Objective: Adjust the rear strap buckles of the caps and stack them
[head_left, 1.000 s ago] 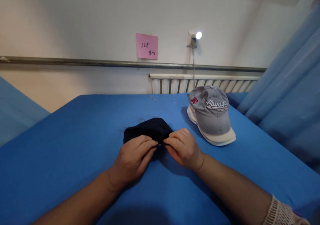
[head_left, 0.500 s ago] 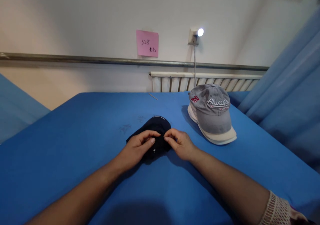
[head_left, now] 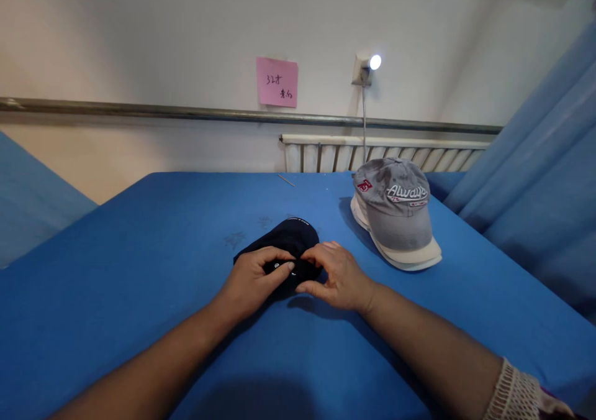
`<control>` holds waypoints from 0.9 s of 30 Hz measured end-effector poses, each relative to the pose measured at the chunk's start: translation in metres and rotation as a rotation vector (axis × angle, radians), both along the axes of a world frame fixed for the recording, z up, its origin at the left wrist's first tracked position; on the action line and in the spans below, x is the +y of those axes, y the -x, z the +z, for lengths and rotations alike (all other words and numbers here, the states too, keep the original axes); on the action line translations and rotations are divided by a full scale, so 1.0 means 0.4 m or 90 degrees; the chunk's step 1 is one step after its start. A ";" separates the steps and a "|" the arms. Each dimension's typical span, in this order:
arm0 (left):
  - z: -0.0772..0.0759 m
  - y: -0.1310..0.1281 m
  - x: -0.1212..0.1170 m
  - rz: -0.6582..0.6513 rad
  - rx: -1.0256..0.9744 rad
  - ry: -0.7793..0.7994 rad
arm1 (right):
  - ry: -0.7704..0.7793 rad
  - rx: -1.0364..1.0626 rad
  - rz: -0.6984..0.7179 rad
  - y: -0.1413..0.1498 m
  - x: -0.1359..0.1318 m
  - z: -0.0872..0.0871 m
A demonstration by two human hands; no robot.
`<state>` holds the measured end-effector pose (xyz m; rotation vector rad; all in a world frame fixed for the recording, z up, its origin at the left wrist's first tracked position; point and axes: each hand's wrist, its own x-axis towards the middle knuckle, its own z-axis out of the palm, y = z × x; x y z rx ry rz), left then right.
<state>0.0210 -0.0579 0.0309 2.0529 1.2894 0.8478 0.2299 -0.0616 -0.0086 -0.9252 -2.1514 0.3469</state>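
A dark navy or black cap (head_left: 293, 238) lies on the blue-covered table in front of me, with small white lettering along its far edge. My left hand (head_left: 249, 281) pinches the near edge of the cap between thumb and fingers, beside small whitish round marks. From the other side my right hand (head_left: 343, 280) has its fingers curled on the same edge. Its thumb is lower and spread from them, with dark fabric between. The two hands' fingertips nearly meet. What lies directly under the fingers is hidden.
Right of my hands stands a stack of caps, a grey one (head_left: 395, 209) with "Always" on top of whitish ones. A thin stick (head_left: 285, 180) lies near the far edge of the blue table (head_left: 139, 246). Behind are a radiator (head_left: 335, 153) and a metal rail; a blue curtain (head_left: 535, 159) hangs right.
The cap has tilted, so its white lettering and near-side marks now show. My right hand's thumb has spread away from its fingers in the last half second. The cap stack stays put.
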 end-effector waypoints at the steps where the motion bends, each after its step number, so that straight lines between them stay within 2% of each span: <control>1: 0.000 0.000 0.001 0.007 -0.009 0.017 | -0.014 -0.016 -0.004 0.000 -0.001 0.001; 4: -0.003 0.001 0.007 0.016 -0.030 0.052 | -0.050 -0.041 -0.001 -0.001 -0.003 0.001; 9: -0.006 0.002 0.014 0.051 -0.070 0.112 | -0.132 -0.010 0.005 0.002 -0.009 0.009; 14: 0.009 -0.007 0.010 0.065 -0.100 0.168 | -0.213 -0.081 -0.018 0.021 -0.019 0.010; 21: 0.013 -0.009 0.009 0.048 -0.112 0.197 | -0.248 -0.135 -0.026 0.030 -0.016 0.002; 27: 0.011 -0.009 0.009 0.048 -0.096 0.186 | -0.257 -0.123 -0.049 0.039 -0.012 -0.012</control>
